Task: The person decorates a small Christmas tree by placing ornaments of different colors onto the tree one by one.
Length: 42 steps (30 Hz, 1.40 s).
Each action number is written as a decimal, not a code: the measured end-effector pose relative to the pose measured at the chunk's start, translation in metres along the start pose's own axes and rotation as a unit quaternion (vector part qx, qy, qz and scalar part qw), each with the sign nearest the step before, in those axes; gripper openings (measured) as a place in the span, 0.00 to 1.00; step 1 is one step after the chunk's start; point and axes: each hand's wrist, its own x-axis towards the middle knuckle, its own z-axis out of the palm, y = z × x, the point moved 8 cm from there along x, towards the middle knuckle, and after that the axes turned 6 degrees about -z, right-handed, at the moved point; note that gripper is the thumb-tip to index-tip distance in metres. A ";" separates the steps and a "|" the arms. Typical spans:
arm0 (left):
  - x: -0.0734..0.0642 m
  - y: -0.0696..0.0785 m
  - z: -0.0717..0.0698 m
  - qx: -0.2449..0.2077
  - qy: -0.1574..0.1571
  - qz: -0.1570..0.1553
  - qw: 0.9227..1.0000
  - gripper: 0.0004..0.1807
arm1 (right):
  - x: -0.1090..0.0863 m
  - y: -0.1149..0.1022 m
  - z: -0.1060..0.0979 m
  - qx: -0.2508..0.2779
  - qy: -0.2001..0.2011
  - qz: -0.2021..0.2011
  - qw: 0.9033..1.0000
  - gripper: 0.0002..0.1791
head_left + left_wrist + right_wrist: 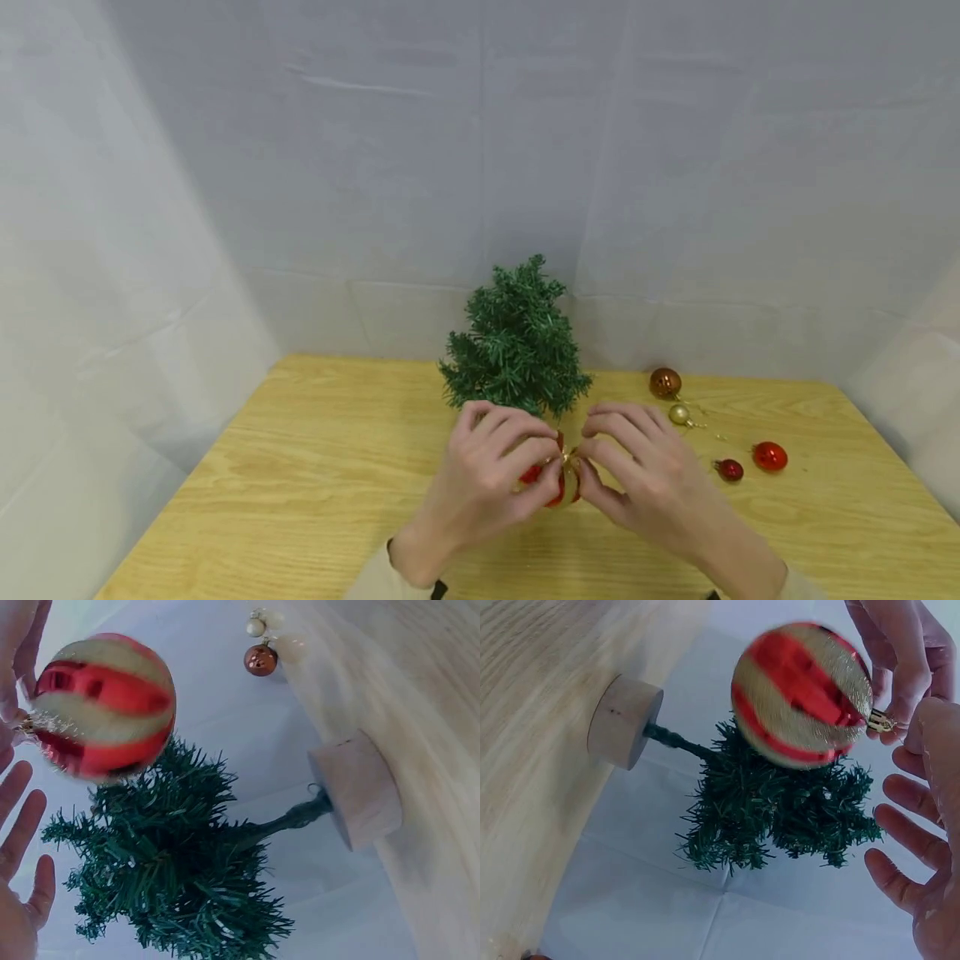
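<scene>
A red Christmas ball (pixel 802 694) with glittery gold stripes hangs between my two hands, in front of the small green Christmas tree (pixel 517 342). My left hand (pixel 491 467) pinches at the ball's gold cap (pixel 880 721) with thumb and fingertips. From the other side, my right hand (pixel 648 475) pinches at the same cap and its thin hanging loop; the other fingers are spread in the right wrist view. Fingertips hide most of the loop. In the head view the hands cover much of the ball. The tree stands upright on its round wooden base (pixel 358 789).
To the right on the wooden table (pixel 300 467) lie a brown ball (pixel 665 382), a small gold ball (pixel 679 415), a dark red ball (pixel 729 470) and a bright red ball (pixel 770 456). White cloth (pixel 375 183) hangs behind the table and at its sides.
</scene>
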 end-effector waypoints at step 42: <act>0.073 -0.054 -0.008 -0.001 -0.040 -0.125 0.991 0.04 | 0.059 0.076 0.009 0.082 -0.024 0.097 0.992 0.04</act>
